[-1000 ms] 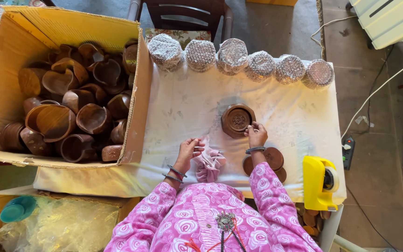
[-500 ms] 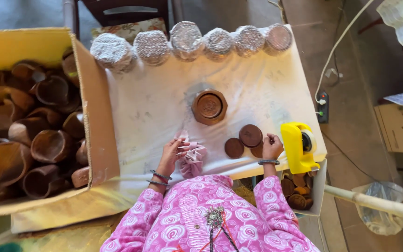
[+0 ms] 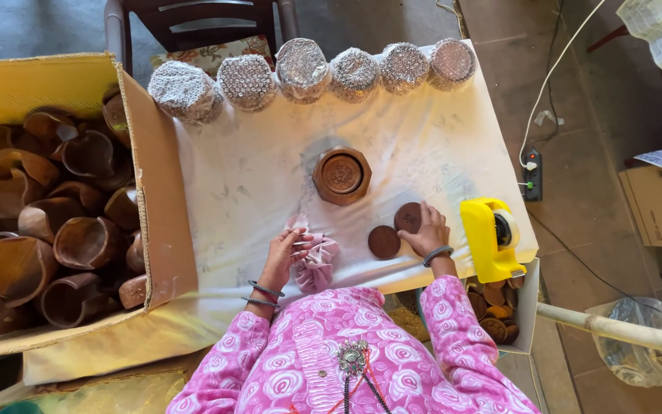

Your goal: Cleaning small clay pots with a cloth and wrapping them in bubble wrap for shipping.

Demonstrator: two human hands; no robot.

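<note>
The left hand (image 3: 283, 253) grips a pink cloth (image 3: 317, 262) while the right hand (image 3: 427, 230) lies open on a round wooden lid (image 3: 408, 217) near the bench's front edge.

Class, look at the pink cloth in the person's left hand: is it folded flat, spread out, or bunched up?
Bunched up. The pink cloth sits crumpled in ruffled folds under the left hand, not spread on the table.

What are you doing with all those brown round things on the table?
A person in pink sits at a cloth-covered table. The left hand holds a pink cloth. The right hand rests on a round brown wooden disc, beside another disc. A wooden bowl sits ahead.
</note>
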